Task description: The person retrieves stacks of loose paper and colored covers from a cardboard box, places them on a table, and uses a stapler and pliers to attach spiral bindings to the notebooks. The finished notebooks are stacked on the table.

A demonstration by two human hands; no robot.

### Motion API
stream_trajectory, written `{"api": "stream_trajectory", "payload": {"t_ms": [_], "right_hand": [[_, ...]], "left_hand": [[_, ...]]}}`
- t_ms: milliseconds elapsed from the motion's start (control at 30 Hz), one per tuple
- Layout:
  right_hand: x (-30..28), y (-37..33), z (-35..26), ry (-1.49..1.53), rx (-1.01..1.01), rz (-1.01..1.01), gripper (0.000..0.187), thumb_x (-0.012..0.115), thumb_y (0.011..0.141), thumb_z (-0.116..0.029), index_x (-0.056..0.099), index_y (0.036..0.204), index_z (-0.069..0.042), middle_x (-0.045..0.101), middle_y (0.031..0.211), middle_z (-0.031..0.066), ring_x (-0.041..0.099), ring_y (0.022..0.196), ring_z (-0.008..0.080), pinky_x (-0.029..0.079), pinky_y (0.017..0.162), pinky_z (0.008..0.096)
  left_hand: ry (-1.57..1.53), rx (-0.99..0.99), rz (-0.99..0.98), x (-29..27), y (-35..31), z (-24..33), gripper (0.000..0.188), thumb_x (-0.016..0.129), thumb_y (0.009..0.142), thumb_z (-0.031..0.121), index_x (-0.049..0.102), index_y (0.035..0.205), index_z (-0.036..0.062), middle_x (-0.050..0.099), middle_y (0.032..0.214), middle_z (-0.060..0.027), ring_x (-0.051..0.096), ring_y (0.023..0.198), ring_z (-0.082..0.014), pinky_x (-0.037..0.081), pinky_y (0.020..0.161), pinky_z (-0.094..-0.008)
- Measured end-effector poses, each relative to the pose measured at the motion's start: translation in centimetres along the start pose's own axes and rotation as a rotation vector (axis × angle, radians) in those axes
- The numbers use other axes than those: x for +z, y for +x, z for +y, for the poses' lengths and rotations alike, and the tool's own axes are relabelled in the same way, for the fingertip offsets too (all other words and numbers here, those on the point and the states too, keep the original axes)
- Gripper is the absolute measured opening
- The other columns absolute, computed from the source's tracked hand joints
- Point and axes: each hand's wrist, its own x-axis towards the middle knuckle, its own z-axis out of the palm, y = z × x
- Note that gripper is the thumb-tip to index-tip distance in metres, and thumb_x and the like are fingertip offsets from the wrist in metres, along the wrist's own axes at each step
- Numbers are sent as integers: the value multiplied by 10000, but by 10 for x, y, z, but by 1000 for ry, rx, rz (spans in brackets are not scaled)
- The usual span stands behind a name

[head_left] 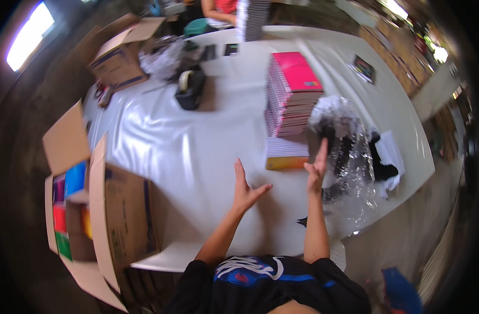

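Observation:
Over the middle of the white-covered table (213, 136), my left hand (244, 192) is raised with its thumb and fingers spread and nothing in them. My right hand (316, 170) is up too, fingers stretched out, beside the right end of a low pile of notebooks with a yellow-orange edge (285, 161). Whether it touches that pile I cannot tell. Just behind stands a tall stack of spiral notebooks with a bright pink cover (297, 70). Crumpled clear plastic film (354, 167) lies right of my right hand, over dark and white material.
An open cardboard box (127, 214) holding colourful items stands at the left edge. Farther back are a black tape dispenser (190, 89), a plastic bag (163, 60) and another open box (121, 60). A person (218, 13) sits beyond another tall stack (250, 21). A dark packet (363, 69) lies far right.

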Motion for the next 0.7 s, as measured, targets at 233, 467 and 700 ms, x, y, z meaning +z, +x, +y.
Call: {"api": "stream_trajectory", "payload": {"t_ms": [233, 467, 700], "right_hand": [[98, -3, -105, 235, -135, -181, 618, 510, 792, 28, 327, 1382, 22, 421, 1375, 159, 408, 1275, 275, 275, 1087, 418], [197, -11, -215, 731, -305, -659, 399, 477, 819, 5, 511, 1212, 65, 596, 1111, 162, 582, 1060, 245, 455, 967, 379], [308, -53, -349, 302, -347, -1269, 316, 534, 855, -77, 598, 1150, 17, 642, 1071, 143, 629, 975, 204, 484, 897, 327]], "left_hand": [[-7, -78, -774, -160, -165, 136, 600, 668, 848, 228, 422, 1377, 89, 441, 1383, -145, 456, 1243, -288, 386, 1018, -358], [-475, 632, -207, -295, -320, 247, 220, 654, 827, -1, 651, 1024, -98, 642, 979, -293, 667, 893, -366, 551, 777, -382], [874, 306, 543, -441, -303, 230, 325, 748, 683, 15, 689, 996, 80, 681, 907, -71, 655, 779, -206, 519, 682, -293]]}}
